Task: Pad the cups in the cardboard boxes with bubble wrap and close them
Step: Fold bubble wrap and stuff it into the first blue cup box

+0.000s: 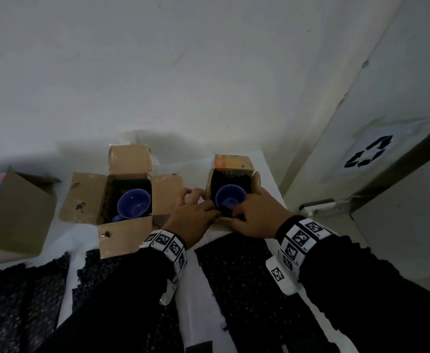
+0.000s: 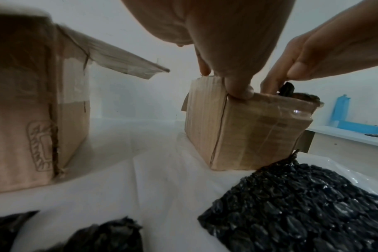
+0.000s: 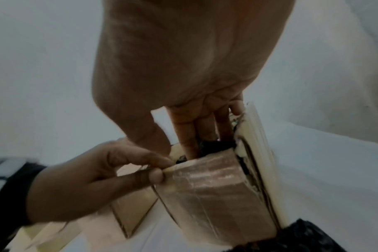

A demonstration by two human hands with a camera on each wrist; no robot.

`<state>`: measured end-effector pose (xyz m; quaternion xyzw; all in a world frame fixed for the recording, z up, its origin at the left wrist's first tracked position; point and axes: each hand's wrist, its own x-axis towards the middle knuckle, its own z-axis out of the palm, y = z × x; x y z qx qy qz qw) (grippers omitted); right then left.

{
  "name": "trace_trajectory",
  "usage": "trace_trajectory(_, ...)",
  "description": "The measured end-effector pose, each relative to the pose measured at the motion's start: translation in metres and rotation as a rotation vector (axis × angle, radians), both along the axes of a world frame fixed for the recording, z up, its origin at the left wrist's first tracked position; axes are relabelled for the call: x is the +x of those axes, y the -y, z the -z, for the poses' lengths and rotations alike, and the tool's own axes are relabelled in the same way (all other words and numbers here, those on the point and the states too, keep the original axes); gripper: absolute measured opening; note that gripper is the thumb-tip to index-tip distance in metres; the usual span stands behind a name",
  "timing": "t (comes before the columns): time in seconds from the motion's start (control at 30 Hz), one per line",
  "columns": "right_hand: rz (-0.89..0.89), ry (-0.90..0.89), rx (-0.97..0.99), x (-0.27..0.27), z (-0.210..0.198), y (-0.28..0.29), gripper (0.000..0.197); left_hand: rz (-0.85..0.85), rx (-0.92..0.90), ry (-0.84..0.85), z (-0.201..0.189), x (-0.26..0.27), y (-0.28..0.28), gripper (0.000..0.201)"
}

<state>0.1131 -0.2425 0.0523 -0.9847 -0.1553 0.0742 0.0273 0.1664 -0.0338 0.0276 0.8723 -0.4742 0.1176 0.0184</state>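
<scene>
No legible words or numbers appear in any view. A black recycling symbol [image 1: 368, 151] of three chasing arrows stands on a white sheet fixed to the grey bin at right. Square black-and-white coded markers [image 1: 300, 236] cover the wristbands; the small characters beside them are too small to read. A faint stamped emblem [image 2: 41, 145] marks the left cardboard box, its content indecipherable.
</scene>
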Motion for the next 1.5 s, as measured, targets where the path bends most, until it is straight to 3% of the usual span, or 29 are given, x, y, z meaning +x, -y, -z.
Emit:
trace_trajectory(0.1, -0.033, 0.008, -0.093, -0.003, 0.005, 0.001, 0.058, 0.016, -0.008, -0.012, 0.001, 0.000, 0.001, 0.018)
trace_trajectory(0.2, 0.075, -0.047, 0.011, -0.006, 0.003, 0.002, 0.044, -0.018, -0.029, -0.033, 0.005, -0.003, 0.001, 0.022)
trace_trajectory(0.37, 0.095, -0.040, 0.013, -0.010, 0.003, -0.004, 0.058, -0.077, -0.033, -0.078, 0.006, -0.004, 0.005, 0.032)
trace_trajectory(0.5, 0.083, 0.062, 0.121, -0.014, 0.012, -0.001, 0.029, -0.042, -0.030, -0.064, 0.002, -0.004, 0.004, 0.030)
trace_trajectory(0.63, 0.037, 0.065, -0.007, -0.018, 0.012, -0.003, 0.036, -0.014, 0.002, -0.084, 0.000, -0.003, 0.006, 0.025)
trace_trajectory(0.8, 0.018, 0.083, 0.007, -0.021, 0.016, 0.002, 0.059, -0.038, 0.064, -0.143, -0.008, 0.003, 0.009, 0.032)
trace_trajectory(0.93, 0.027, 0.181, 0.015, -0.022, 0.025, 0.002, 0.034, -0.103, 0.062, -0.162, -0.013, 0.015, 0.008, 0.037)
trace_trajectory(1.1, 0.074, 0.311, 0.127, -0.025, 0.035, -0.006, 0.039, -0.122, 0.181, -0.090, -0.023, 0.022, 0.017, 0.023)
trace_trajectory(1.2, 0.060, 0.286, 0.148, -0.020, 0.036, -0.002, 0.029, -0.147, 0.321, -0.157, -0.039, 0.024, 0.030, 0.028)
trace_trajectory(1.33, 0.057, 0.246, 0.192, -0.017, 0.034, 0.006, 0.028, -0.173, 0.434, -0.152, -0.054, 0.024, 0.058, 0.020)
trace_trajectory(1.5, 0.022, 0.180, 0.154, -0.018, 0.032, 0.008, 0.039, -0.292, 0.494, -0.183, -0.046, 0.030, 0.062, 0.019)
